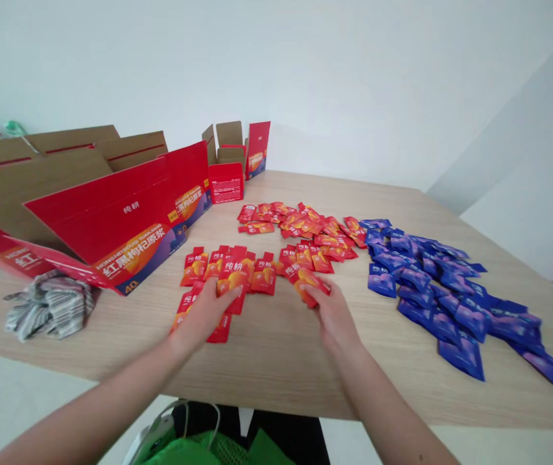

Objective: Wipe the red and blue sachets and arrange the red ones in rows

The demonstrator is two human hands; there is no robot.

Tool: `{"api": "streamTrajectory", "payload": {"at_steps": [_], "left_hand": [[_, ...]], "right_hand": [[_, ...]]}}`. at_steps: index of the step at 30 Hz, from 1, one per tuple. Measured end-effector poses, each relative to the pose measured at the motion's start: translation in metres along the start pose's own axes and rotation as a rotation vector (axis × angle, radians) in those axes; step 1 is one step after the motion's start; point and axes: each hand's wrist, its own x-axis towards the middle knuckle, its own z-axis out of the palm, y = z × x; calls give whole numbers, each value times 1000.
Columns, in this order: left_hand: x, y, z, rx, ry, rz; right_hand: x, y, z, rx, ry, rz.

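Note:
My left hand (207, 311) pinches a red sachet (234, 274) with an orange fruit print and white lettering. More red sachets lie under and around it, among them one (263, 276) just to its right; my palm partly hides those below. My right hand (332, 310) grips another red sachet (303, 278), tilted, between thumb and fingers. Beyond the hands, a loose pile of red sachets (300, 223) spreads over the table. To the right of my right hand lies a heap of blue-purple sachets (422, 271).
Open red cartons (126, 210) with brown insides stand along the left of the wooden table (276, 361). A smaller open red box (227, 183) stands at the back by the white wall. Crumpled grey striped gloves (53, 303) lie by the cartons, and green clothing shows below the table edge.

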Motion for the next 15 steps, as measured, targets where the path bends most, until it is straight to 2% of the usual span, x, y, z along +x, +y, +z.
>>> {"api": "streamTrajectory", "payload": {"at_steps": [1,3,6,9,11,15], "left_hand": [[-15,-9,4,5,25,-17],[-36,-23,18,21,115,6],[-50,-37,39,157,231,147],[-56,-44,47,482,254,290],[-62,-48,45,663,244,395],[-76,-55,40,811,222,554]], "right_hand": [[-25,9,4,134,-24,65],[-67,29,15,211,-44,117],[-101,58,30,56,-81,-5],[-106,83,36,-237,-154,-291],[-102,95,34,-430,-129,-442],[-98,108,30,-733,-110,-548]]}}
